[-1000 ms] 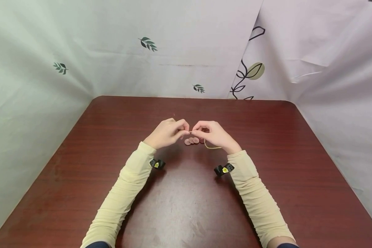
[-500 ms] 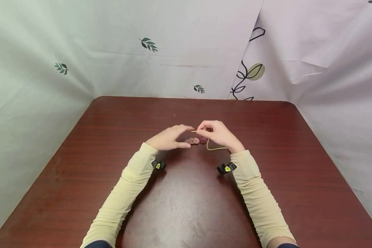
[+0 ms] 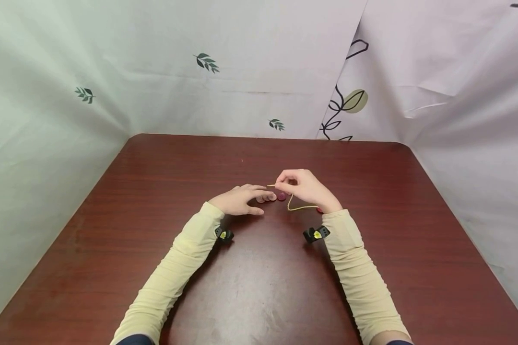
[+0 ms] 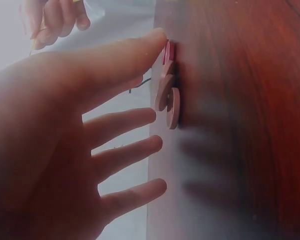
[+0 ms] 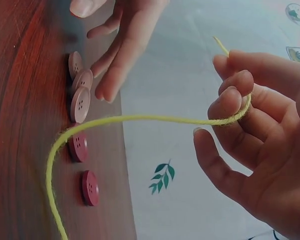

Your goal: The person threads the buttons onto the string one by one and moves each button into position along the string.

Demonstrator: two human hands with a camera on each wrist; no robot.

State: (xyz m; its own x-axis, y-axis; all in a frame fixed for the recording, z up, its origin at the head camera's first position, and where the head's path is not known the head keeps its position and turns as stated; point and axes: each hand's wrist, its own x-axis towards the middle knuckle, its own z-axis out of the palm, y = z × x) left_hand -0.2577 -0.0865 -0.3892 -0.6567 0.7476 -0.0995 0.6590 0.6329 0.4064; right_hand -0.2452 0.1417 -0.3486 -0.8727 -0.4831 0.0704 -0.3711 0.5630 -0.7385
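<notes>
Your left hand [image 3: 239, 200] has let go of the yellow yarn [image 5: 154, 118] and come down, fingers spread, holding nothing, just over the pale buttons [image 5: 83, 80] on the tabletop [image 3: 250, 278]; contact unclear. Your right hand [image 3: 304, 187] alone pinches the yarn near its tip — the rest trails near the red buttons [image 5: 90, 188]; your left seems free to work the buttons.

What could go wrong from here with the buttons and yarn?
1. The three pale buttons overlap, so the left hand, open beside them, might pick up two at once.
2. Only a short end of the yarn sticks out beyond the right hand; it could bend or slip back.
3. The slack crosses in front of a dark pink button; a tug might shift it if they touch, which is unclear.
</notes>
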